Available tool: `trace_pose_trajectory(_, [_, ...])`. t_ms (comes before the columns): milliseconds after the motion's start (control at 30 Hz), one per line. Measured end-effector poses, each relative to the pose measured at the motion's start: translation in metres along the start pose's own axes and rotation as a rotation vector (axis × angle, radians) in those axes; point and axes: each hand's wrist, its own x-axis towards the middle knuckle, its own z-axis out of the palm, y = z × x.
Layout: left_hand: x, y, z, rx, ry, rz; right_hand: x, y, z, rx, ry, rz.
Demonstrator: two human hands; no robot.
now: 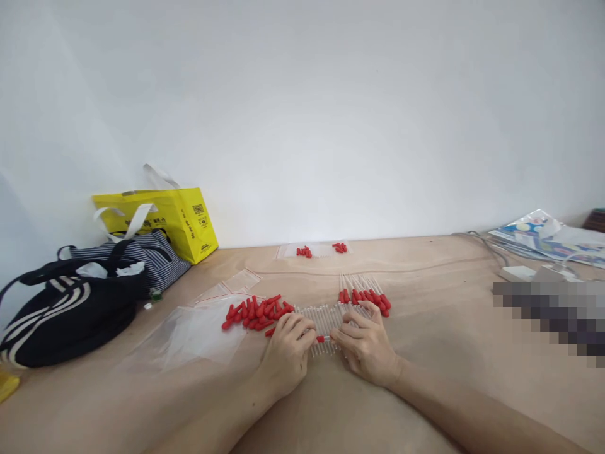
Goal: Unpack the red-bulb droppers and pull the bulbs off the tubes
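Note:
My left hand (288, 350) is closed around a red rubber dropper bulb (320, 339), whose open end shows past the fingertips. Meeting that end is a thin glass dropper tube (327, 339), pinched by my right hand (368, 348). How far the tube sits inside the bulb I cannot tell. Below both hands lies a row of clear glass tubes (322, 318), side by side on the table. Loose red bulbs (258, 313) form a pile just left of my left hand. Beyond my right hand, several droppers with red bulbs fitted (366, 295) lie with their tubes pointing away.
Clear plastic bags (201, 334) spread across the table (425, 378) at left. Another bag with red bulbs (305, 251) rests near the wall. A black bag (70, 315) and a yellow bag (198, 227) stand left; papers (543, 236) and white adapters (517, 273) lie right.

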Motion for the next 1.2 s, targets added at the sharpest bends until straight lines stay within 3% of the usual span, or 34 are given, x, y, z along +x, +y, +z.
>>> trace_pose_trajectory(233, [-0.003, -0.004, -0.002, 0.020, 0.038, 0.013, -0.005, 0.002, 0.002, 0.012, 0.020, 0.020])
trace_pose_trajectory(367, [-0.008, -0.014, -0.009, 0.065, 0.082, -0.057, -0.009, 0.012, -0.004, -0.019, 0.085, 0.133])
trace_pose_trajectory(633, [-0.009, -0.022, -0.014, 0.004, 0.212, -0.136, -0.006, 0.016, -0.002, -0.080, 0.025, 0.194])
trace_pose_trajectory(733, [-0.008, -0.033, -0.024, 0.012, 0.224, -0.249, -0.001, 0.015, 0.002, -0.094, -0.052, 0.229])
trace_pose_trajectory(1000, [-0.015, -0.084, -0.061, -0.024, 0.184, -0.755, 0.009, 0.007, 0.019, -0.202, -0.089, 0.236])
trace_pose_trajectory(1200, [-0.022, -0.096, -0.062, -0.065, 0.084, -0.827, 0.010, 0.002, 0.020, -0.294, -0.127, 0.257])
